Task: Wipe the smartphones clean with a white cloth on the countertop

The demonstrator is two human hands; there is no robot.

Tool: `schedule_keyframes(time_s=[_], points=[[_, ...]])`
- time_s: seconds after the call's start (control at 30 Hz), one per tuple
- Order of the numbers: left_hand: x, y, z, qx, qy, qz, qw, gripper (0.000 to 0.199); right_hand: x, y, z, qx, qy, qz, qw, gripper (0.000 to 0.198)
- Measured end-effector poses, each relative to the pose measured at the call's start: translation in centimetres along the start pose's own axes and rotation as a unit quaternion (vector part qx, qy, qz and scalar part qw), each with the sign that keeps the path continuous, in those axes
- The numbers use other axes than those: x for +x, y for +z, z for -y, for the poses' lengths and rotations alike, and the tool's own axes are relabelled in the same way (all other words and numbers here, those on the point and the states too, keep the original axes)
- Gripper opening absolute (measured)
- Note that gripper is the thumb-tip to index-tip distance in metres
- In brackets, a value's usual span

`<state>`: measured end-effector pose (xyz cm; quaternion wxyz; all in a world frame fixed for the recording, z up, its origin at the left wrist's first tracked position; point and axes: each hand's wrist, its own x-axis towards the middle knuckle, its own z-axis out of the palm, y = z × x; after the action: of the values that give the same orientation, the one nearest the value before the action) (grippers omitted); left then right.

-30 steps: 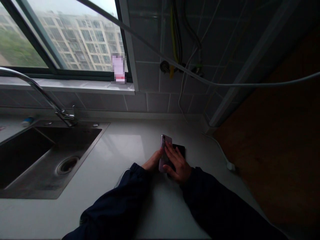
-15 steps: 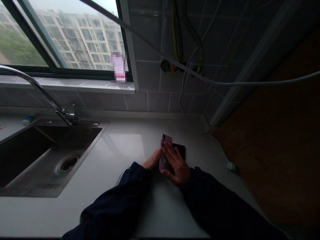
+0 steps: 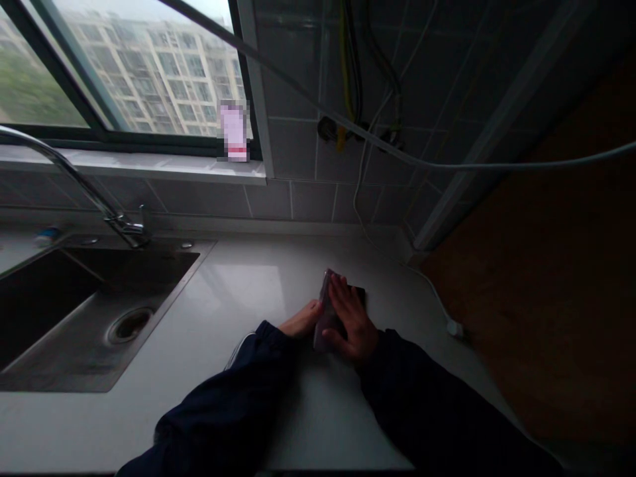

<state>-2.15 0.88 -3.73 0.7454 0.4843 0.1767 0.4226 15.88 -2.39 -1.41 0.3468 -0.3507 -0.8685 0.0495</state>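
Note:
A pinkish-purple smartphone [image 3: 324, 336] is tilted up above the white counter, its back turned partly toward me. My left hand [image 3: 302, 320] grips its left edge; most of those fingers are hidden behind it. Across the back of the phone lies my right hand [image 3: 354, 326], fingers stretched out and flat, thumb low on the phone. It covers much of the phone, including most of the camera end. Just behind my right fingers, a dark flat object [image 3: 361, 295] rests on the counter, mostly covered, so its kind cannot be made out.
To the left is a steel sink [image 3: 149, 344] with a chrome faucet [image 3: 89, 189]. A blurred-out pinkish item [image 3: 234, 132] stands on the windowsill [image 3: 189, 169]. A pale cable [image 3: 437, 295] runs to a white plug [image 3: 454, 328] at the right. Another cable [image 3: 298, 83] crosses overhead.
The phone has tipped so that its back shows less, and my right hand has slid up over its camera end. My left hand keeps its grip. The view has shifted slightly.

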Motion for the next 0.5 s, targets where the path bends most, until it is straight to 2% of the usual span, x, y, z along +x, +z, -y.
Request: schedule_keyframes(time_s=[0.07, 0.13, 0.2, 0.33, 0.5], points=[[0.0, 0.3, 0.0, -0.02, 0.008, -0.017, 1.0, 0.075, 0.0, 0.0, 0.1, 0.006, -0.023, 0.028, 0.999, 0.083], [0.0, 0.7, -0.1, -0.061, -0.025, -0.016, 0.998, 0.078, 0.0, -0.2, 0.3, 0.023, -0.038, 0.043, 0.998, 0.08], [0.0, 0.9, -0.5, -0.121, -0.059, -0.021, 0.991, 0.088, 0.1, -0.5, 0.4, 0.046, -0.059, 0.045, 0.996, 0.074], [0.1, 1.0, -1.4, -0.204, -0.088, -0.087, 0.971, 0.103, 0.2, -1.1, 0.5, 0.063, -0.101, 0.022, 0.993, 0.061], [0.1, 1.0, -1.9, -0.243, -0.078, -0.17, 0.952, 0.098, 0.2, -0.9, 0.4, 0.04, -0.109, -0.029, 0.993, 0.057]])
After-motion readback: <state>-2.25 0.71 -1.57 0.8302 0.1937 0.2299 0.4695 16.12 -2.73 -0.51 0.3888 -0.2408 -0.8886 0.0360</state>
